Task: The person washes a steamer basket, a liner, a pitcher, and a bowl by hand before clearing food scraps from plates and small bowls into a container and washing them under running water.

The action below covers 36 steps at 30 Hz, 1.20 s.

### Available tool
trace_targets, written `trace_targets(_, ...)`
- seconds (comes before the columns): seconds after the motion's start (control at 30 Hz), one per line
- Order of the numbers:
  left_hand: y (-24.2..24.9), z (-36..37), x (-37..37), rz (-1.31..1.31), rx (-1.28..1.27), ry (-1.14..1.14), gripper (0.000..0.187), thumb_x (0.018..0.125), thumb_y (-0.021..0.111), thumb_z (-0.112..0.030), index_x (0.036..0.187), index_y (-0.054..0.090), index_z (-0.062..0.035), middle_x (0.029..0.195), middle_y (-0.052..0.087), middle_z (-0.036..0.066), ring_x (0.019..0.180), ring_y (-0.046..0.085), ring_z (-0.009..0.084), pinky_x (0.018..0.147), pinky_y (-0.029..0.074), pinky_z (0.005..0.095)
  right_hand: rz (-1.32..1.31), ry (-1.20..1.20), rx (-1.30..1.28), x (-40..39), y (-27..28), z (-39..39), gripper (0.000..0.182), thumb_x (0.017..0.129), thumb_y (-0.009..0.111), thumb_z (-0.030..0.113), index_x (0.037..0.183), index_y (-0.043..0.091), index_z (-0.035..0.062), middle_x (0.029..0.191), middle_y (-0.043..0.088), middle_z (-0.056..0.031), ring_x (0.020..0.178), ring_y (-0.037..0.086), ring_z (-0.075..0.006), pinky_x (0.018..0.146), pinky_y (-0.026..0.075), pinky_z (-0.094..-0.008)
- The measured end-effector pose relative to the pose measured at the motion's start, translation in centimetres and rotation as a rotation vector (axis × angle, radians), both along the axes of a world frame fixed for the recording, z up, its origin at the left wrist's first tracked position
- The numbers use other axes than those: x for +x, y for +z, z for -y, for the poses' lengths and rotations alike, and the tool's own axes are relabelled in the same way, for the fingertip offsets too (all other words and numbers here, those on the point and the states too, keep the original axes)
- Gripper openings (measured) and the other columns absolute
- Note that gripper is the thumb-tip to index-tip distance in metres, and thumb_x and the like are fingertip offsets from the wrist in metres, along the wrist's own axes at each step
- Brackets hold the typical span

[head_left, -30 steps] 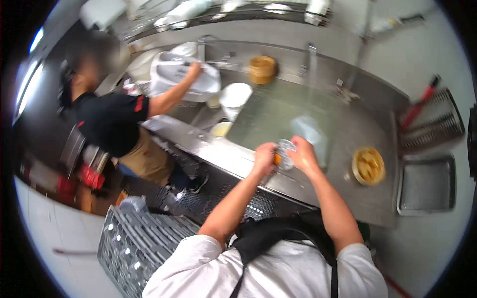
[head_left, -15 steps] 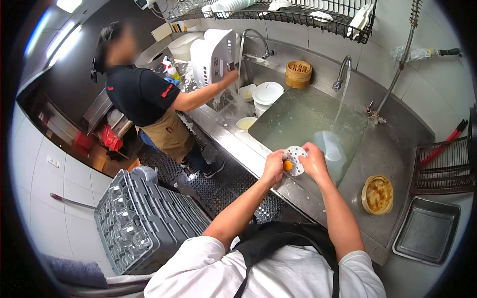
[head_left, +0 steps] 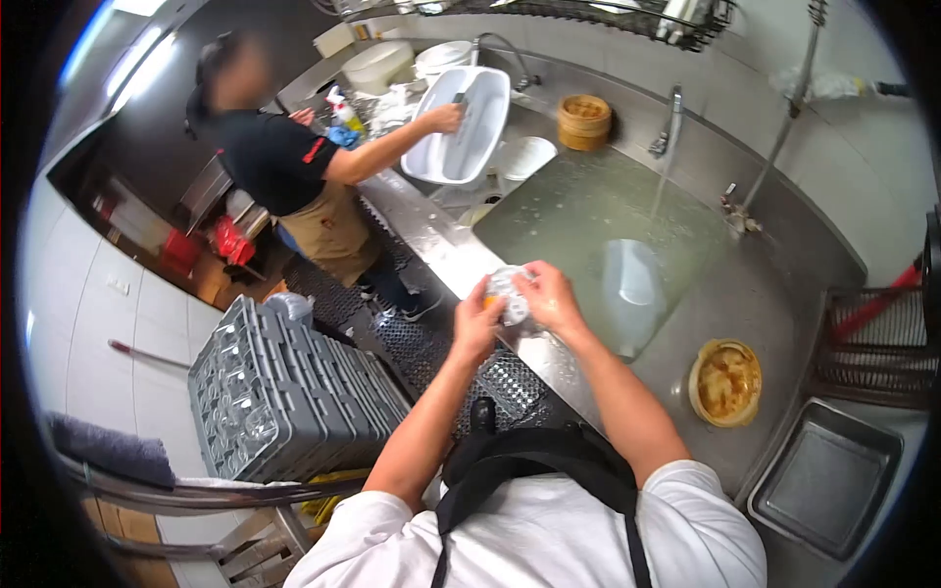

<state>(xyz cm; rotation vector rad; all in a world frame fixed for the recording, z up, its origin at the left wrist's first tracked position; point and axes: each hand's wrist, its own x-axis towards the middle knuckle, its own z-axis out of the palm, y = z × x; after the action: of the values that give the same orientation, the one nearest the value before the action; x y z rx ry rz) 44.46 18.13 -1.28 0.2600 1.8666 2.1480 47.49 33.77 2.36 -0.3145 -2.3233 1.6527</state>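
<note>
Both my hands hold a small white disc with holes (head_left: 512, 294) above the steel rim of the sink. My left hand (head_left: 477, 318) grips its left side, where a bit of orange shows between fingers and disc. Closed on the upper right edge is my right hand (head_left: 551, 296). To the right, a pale translucent container (head_left: 630, 289) lies partly under the cloudy water (head_left: 559, 220) of the sink. A round bamboo steamer (head_left: 585, 122) stands on the sink's back edge.
A co-worker (head_left: 274, 167) at the left holds a white tub (head_left: 457, 127). Grey glass racks (head_left: 304, 382) stand lower left. On the right are a stained round basket (head_left: 725, 382), a metal tray (head_left: 828, 478) and a dark rack (head_left: 875, 343). A tap (head_left: 670, 122) overhangs the sink.
My hands and the disc have moved left and slightly up in view. The co-worker's tub has tilted, so its inside now shows. The view has shifted.
</note>
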Motion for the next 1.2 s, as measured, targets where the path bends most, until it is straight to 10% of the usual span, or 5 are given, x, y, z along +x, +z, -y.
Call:
trace_targets(0.23, 0.2, 11.4, 1.7, 0.089, 0.252, 0.249, 0.041, 0.092, 0.048, 0.002, 0.133, 0.045, 0.0050, 0.124, 0.058, 0.012, 0.113, 0.058, 0.0199, 0.099, 0.044, 0.0331, 0.261, -0.634, -0.006, 1.6, -8.0, -19.9, 0.083, 0.082, 0.065, 0.052, 0.135, 0.037, -0.0053, 0.137, 0.039, -0.0318, 0.130, 0.039, -0.0366, 0.104, 0.035, -0.0426)
trace_targets(0.57, -8.5, 22.9, 7.4, 0.240, 0.327, 0.425, 0.009, 0.094, 0.050, -0.004, 0.099, 0.057, -0.0039, 0.076, 0.050, -0.004, 0.063, 0.042, 0.0090, 0.059, 0.036, 0.0237, 0.442, -0.271, -0.204, -2.6, -10.0, -21.4, 0.068, 0.086, 0.059, 0.052, 0.120, 0.057, -0.0066, 0.128, 0.055, -0.0238, 0.123, 0.050, -0.0309, 0.104, 0.036, -0.0386)
trace_targets(0.73, -9.5, 24.5, 7.9, 0.225, 0.362, 0.565, 0.003, 0.093, 0.052, -0.004, 0.093, 0.055, -0.0050, 0.073, 0.048, -0.003, 0.063, 0.041, 0.0098, 0.059, 0.035, 0.0240, 0.384, -0.728, 0.196, 3.0, -9.1, -16.0, 0.083, 0.082, 0.065, 0.052, 0.137, 0.038, -0.0048, 0.135, 0.046, -0.0267, 0.125, 0.047, -0.0355, 0.104, 0.037, -0.0392)
trace_targets(1.07, -11.0, 25.5, 6.5, 0.300, 0.462, 0.582, 0.005, 0.091, 0.054, 0.000, 0.094, 0.054, -0.0040, 0.077, 0.051, -0.001, 0.066, 0.047, 0.0099, 0.060, 0.040, 0.0227, 0.391, -0.455, -0.237, 1.8, -18.9, -15.9, 0.066, 0.082, 0.068, 0.036, 0.127, 0.046, -0.0075, 0.129, 0.050, -0.0299, 0.124, 0.046, -0.0390, 0.103, 0.037, -0.0412)
trace_targets(1.2, -11.1, 26.3, 7.0, 0.292, 0.473, 0.586, 0.005, 0.092, 0.054, 0.000, 0.095, 0.054, -0.0035, 0.077, 0.052, 0.001, 0.065, 0.048, 0.0109, 0.061, 0.041, 0.0233, 0.487, -0.708, 0.265, -0.9, -15.5, -12.1, 0.089, 0.075, 0.073, 0.041, 0.140, 0.030, -0.0022, 0.133, 0.045, -0.0290, 0.125, 0.042, -0.0422, 0.102, 0.037, -0.0469)
